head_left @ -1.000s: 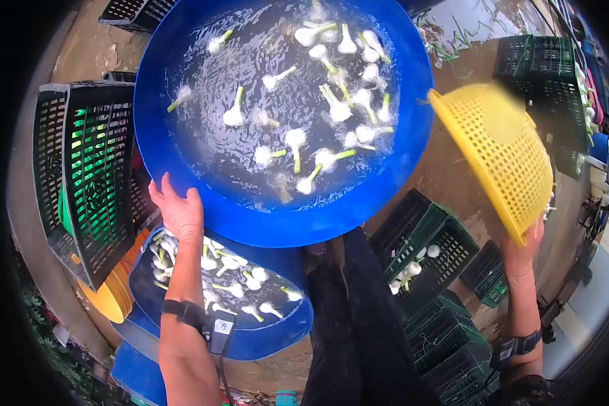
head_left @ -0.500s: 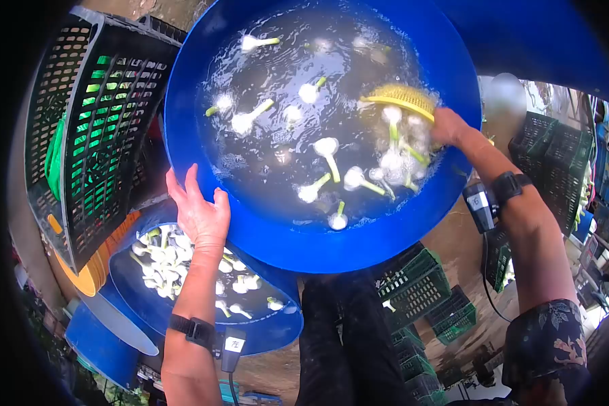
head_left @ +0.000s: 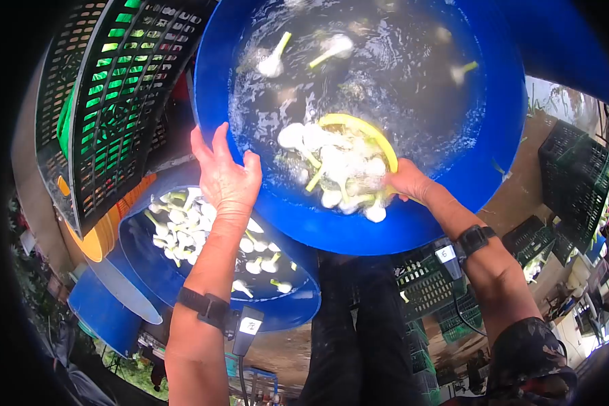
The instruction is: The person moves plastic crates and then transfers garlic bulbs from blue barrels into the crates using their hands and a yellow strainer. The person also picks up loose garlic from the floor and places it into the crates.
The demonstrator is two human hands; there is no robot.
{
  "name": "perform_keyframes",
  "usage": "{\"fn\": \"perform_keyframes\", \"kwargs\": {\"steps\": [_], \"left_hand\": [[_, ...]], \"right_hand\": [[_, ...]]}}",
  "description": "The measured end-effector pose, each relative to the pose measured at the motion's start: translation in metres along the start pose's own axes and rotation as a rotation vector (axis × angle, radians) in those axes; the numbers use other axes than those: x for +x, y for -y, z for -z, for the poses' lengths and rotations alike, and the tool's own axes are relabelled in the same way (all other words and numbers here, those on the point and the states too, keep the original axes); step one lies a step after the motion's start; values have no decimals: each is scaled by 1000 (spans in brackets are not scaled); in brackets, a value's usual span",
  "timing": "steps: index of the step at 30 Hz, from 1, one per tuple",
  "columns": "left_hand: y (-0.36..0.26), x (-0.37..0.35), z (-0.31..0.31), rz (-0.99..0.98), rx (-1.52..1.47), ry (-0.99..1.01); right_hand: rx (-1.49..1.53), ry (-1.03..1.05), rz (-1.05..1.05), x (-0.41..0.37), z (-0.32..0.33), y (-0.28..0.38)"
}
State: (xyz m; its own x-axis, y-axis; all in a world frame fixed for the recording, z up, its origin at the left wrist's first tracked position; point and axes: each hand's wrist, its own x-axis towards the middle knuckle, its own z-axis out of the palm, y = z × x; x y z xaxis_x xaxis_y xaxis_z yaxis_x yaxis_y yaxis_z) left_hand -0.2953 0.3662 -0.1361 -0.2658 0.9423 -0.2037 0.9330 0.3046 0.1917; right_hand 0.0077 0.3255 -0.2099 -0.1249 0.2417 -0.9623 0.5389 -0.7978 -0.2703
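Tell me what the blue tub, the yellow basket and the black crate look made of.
The blue tub: likely moulded plastic, smooth and glossy, with sheen on its wall. The yellow basket: plastic by its look, bright even colour, thin rim. The black crate: rigid plastic, matt, moulded lattice walls.

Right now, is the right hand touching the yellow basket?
Touching. The head view shows the right hand gripping the yellow basket by its near rim.
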Motion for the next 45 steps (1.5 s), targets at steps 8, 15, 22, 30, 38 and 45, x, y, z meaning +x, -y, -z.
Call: {"fn": "perform_keyframes", "kwargs": {"steps": [8, 15, 22, 30, 38, 45], "left_hand": [[2, 1, -1, -1, -16, 23], [13, -1, -10, -69, -50, -113], [29, 13, -20, -128, 105, -90], [48, 32, -30, -193, 204, -95], [17, 1, -12, -135, 166, -64], [-3, -4, 2, -85, 64, -23]], "right_hand": [[538, 200, 247, -3, -51, 47], [707, 185, 350, -43, -33, 21], [677, -477, 392, -234, 3, -105], [120, -965, -108, -384, -130, -320], [-474, -1528, 20, -346, -80, -286], [-184, -1368, 568, -188, 94, -30]]}}
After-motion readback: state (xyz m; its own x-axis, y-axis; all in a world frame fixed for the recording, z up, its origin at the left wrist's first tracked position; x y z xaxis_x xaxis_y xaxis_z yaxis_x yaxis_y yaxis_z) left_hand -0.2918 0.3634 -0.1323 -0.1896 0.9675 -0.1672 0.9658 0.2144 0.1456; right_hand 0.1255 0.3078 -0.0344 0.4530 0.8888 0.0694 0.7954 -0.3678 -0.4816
